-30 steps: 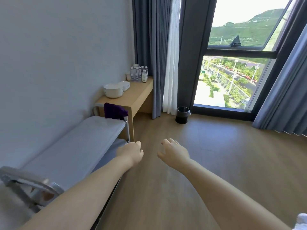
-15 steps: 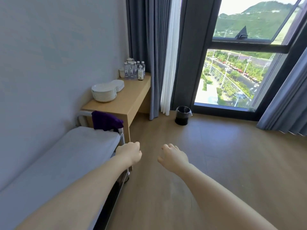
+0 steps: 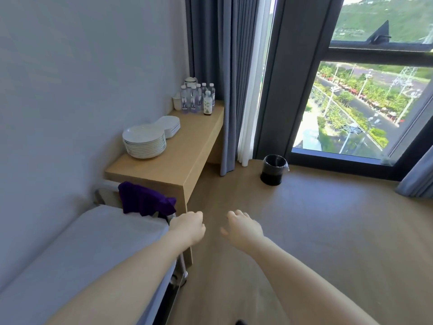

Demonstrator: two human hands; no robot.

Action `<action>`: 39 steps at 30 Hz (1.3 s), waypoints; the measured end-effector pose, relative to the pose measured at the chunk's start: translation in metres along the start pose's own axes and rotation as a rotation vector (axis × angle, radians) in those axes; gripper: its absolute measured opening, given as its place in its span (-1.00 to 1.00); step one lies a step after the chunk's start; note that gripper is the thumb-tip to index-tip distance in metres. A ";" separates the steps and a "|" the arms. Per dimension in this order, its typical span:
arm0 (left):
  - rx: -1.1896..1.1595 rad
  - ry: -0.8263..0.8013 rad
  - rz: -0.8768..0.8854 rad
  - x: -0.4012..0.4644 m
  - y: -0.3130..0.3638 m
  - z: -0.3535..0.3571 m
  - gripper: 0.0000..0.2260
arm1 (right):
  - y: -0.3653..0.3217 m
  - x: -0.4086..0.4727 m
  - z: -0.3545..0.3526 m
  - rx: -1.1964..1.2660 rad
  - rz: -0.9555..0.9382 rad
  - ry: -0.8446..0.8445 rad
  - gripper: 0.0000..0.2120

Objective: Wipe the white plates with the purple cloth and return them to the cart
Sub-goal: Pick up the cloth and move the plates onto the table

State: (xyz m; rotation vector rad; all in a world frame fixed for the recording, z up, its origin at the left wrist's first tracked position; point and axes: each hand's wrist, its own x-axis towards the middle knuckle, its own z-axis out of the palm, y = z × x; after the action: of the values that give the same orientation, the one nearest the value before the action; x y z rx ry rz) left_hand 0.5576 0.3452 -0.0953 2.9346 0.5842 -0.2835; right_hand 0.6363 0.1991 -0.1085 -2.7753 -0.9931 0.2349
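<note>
Two stacks of white plates stand on the wooden side table [image 3: 187, 158] by the wall: a tall stack [image 3: 144, 141] in front and a lower stack [image 3: 169, 125] behind it. A purple cloth [image 3: 145, 200] hangs over the rail at the far end of the cart [image 3: 93, 242], whose flat pale top runs along the wall at the lower left. My left hand [image 3: 187, 227] is curled into a fist over the cart's far right corner and holds nothing. My right hand [image 3: 241, 227] floats beside it over the floor, fingers loosely bent and empty.
Several water bottles [image 3: 196, 98] and a white pot stand at the table's far end. A black waste bin [image 3: 273, 170] sits on the wooden floor by the grey curtains [image 3: 220, 78] and the big window. Open floor stretches to the right.
The view has moved forward along the cart, so the table, plates and cloth are nearer and lower in view. Both hands keep the same pose, empty.
</note>
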 end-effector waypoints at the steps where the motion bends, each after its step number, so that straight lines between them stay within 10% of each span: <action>1: -0.004 0.002 -0.013 0.019 -0.001 0.000 -0.77 | 0.006 0.021 0.001 -0.004 -0.011 -0.004 -0.61; 20: -0.191 0.214 -0.623 0.210 -0.124 0.006 -0.83 | -0.066 0.330 0.034 0.015 -0.527 -0.265 -0.57; 39: -0.319 0.455 -1.329 0.227 -0.185 0.032 -0.58 | -0.196 0.388 0.114 0.288 -0.757 -0.739 -0.69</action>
State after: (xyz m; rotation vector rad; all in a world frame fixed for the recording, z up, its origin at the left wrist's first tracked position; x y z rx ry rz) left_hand 0.6865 0.5917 -0.1917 1.8495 2.2710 0.3538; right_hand 0.7888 0.6099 -0.2084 -1.8640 -1.8824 1.1957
